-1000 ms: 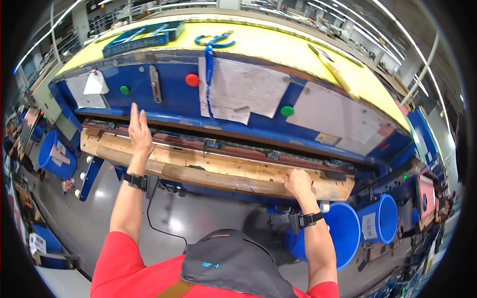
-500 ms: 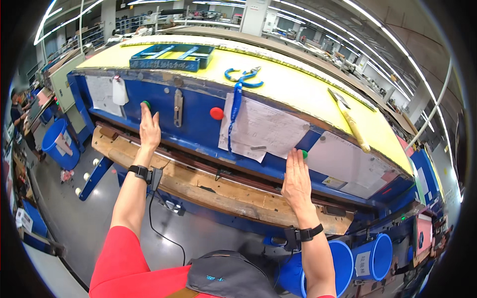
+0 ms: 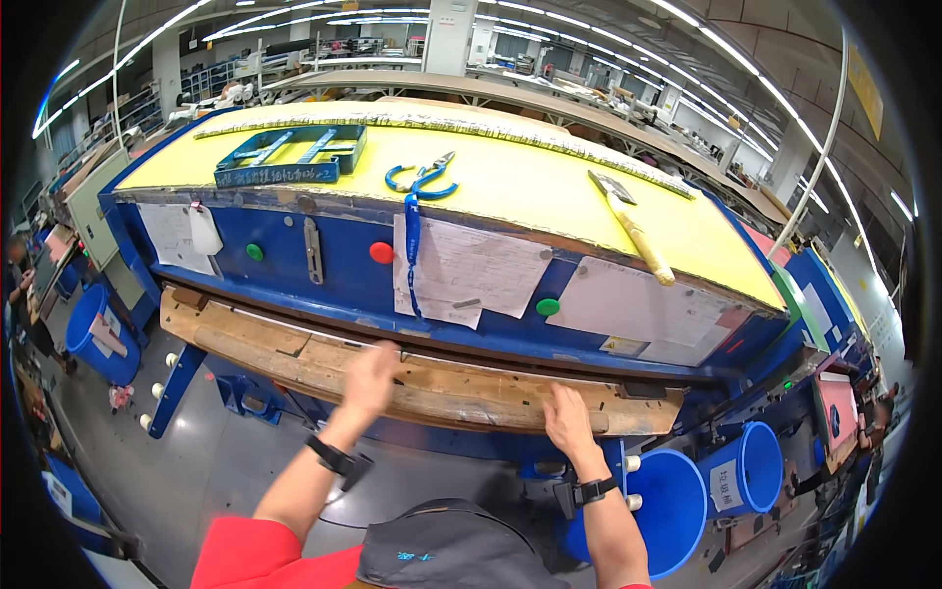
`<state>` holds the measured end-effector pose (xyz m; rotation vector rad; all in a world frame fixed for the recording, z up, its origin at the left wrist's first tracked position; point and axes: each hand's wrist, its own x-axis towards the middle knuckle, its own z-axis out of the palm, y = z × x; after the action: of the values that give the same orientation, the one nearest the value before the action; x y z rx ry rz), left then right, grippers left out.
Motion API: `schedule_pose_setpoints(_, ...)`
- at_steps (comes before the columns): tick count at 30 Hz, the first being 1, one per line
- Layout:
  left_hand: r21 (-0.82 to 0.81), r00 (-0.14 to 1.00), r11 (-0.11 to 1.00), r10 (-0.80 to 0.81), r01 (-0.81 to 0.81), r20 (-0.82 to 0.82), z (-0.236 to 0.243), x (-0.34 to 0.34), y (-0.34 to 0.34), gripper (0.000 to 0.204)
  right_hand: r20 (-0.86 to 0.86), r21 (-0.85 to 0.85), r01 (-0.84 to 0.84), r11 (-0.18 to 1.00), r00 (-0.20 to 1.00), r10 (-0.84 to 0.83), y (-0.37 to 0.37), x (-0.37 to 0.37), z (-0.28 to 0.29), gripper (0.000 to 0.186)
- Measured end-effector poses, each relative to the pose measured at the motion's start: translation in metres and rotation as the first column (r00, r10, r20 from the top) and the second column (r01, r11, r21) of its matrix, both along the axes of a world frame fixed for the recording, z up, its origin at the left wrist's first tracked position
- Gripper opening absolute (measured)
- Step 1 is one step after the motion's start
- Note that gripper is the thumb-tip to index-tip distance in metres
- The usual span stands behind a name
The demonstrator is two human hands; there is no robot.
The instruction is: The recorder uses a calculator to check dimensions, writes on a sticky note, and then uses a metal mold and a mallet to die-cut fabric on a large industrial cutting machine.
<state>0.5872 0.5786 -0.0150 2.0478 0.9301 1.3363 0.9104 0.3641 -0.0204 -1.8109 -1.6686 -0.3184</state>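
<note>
My left hand (image 3: 370, 381), smeared by motion, is over the middle of the long wooden ledge (image 3: 260, 348); its fingers are unclear. My right hand (image 3: 567, 417) is at the ledge farther right, fingers bent and close together; anything in them is too small to make out. Behind the ledge runs a dark slot below a blue machine front (image 3: 348, 280) carrying paper sheets (image 3: 461, 257), a red button (image 3: 382, 252) and two green buttons (image 3: 548, 306). On the yellow top (image 3: 510, 177) lie blue-handled cutters (image 3: 422, 185), a teal tray (image 3: 275, 175) and a wooden-handled tool (image 3: 638, 236).
Blue bins (image 3: 665, 510) stand below at the right, another (image 3: 103, 334) at the left with a roller bracket (image 3: 175, 383) beside it. Other people are at benches on the far left (image 3: 29, 294) and far right (image 3: 878, 422). Long tables and lamps fill the background.
Half a second ago both hands were raised with fingers straight at the green buttons. They have dropped to the ledge, the left moving rightward, and their fingers' pose has changed.
</note>
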Motion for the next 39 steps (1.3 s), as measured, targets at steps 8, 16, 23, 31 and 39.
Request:
schedule_pose_setpoints(8, 0.193, 0.910, 0.900, -0.343, 0.390, -0.234, -0.029, 0.129, -0.086, 0.017, -0.042, 0.062, 0.159, 0.985, 0.987, -0.157, -0.036, 0.015, -0.025, 0.022)
schedule_pose_setpoints(16, 0.257, 0.888, 0.917, -0.177, 0.306, -0.424, -0.028, 0.130, -0.089, 0.022, -0.035, -0.018, 0.167, 0.986, 0.985, -0.167, -0.035, 0.023, -0.028, 0.021)
schedule_pose_setpoints(23, 0.223, 0.879, 0.931, -0.166, 0.290, -0.448, -0.041, 0.130, -0.095, 0.021, -0.040, -0.113, 0.154, 0.982, 0.986, -0.160, -0.038, 0.028, -0.042, 0.023)
schedule_pose_setpoints(31, 0.246, 0.840, 0.937, -0.081, 0.248, -0.536, -0.072, 0.131, -0.103, 0.020, 0.028, -0.210, 0.162, 0.964, 0.987, -0.160, -0.050, 0.018, -0.054, 0.020)
schedule_pose_setpoints(39, 0.181, 0.886, 0.977, -0.018, 0.114, -0.463, -0.106, 0.120, -0.147, 0.025, -0.002, -0.360, -0.006, 0.933, 1.000, 0.006, -0.114, 0.005, -0.074, 0.050)
